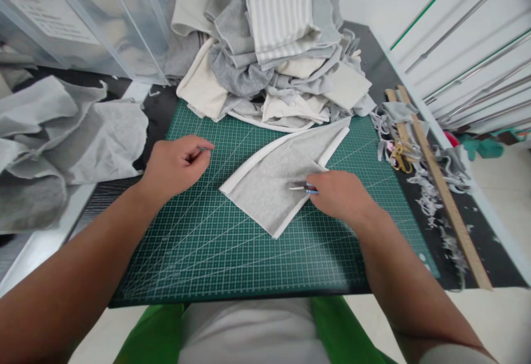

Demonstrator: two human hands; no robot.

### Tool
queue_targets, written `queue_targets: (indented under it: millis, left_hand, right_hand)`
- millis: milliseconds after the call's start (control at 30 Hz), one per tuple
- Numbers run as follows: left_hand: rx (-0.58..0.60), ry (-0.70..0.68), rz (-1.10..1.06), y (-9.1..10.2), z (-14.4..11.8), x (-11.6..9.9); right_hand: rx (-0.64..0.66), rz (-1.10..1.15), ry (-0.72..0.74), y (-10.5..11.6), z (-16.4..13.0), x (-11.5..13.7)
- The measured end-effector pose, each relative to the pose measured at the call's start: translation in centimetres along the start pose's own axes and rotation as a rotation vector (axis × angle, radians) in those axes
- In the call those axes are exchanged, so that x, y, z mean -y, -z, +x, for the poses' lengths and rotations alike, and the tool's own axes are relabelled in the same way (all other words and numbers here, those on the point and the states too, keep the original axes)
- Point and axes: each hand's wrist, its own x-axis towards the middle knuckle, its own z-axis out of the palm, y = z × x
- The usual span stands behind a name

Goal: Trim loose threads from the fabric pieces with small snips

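My right hand (338, 195) is closed around small thread snips (307, 188) with blue on the handles, their metal tips pointing left. It rests over the right edge of a light grey fabric piece (274, 184) with white bound edges. The piece lies flat on the green cutting mat (199, 253), its far end narrowing toward the fabric pile. To the left, my left hand (176, 165) hovers above the mat, apart from the fabric. Its fingers are loosely curled, thumb and index tips slightly apart, and nothing shows between them.
A tall pile of grey, cream and striped fabric pieces (282, 15) covers the mat's far edge. More grey cloth (95, 137) lies left, before a clear plastic bin (112, 21). On the right are gold-handled scissors (400, 156), a wooden ruler (448, 198) and fabric scraps (427, 192).
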Motion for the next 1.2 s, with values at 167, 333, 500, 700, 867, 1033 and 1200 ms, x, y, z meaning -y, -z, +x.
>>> queue_targets:
  millis: [167,333,500,700,867,1033,1200]
  left_hand:
    - [0.226,-0.183,-0.056,-1.4,-0.6,-1.6]
    - [0.331,-0.248,-0.019,-2.9,-1.0,-2.4]
    - [0.448,-0.188,-0.112,-2.2,-1.2,-2.1]
    - [0.765,-0.083,-0.439,-1.6,-1.6,-3.1]
    - [0.552,0.008,-0.273,-2.7,-1.7,-4.2]
    - [0.590,-0.056,-0.087,-2.8,-1.8,-5.1]
    - [0.564,-0.058,-0.065,-2.7,-2.1,-5.7]
  right_hand:
    - [-0.028,0.046,0.044,0.2,-0.4,-0.9]
    - [-0.122,0.204,-0.062,0.8,-0.9,-3.0]
    - [-0.328,0.272,-0.590,-0.9,0.7,-7.3]
    - [-0.261,0.418,-0.646,-4.2,3.2,-9.1]
    - [-0.203,0.453,-0.495,-3.6,3.8,-7.0]
    - [-0.191,0.471,-0.163,-2.4,2.6,-4.5]
    - [-0.597,0.523,-0.304,-2.5,2.5,-2.6]
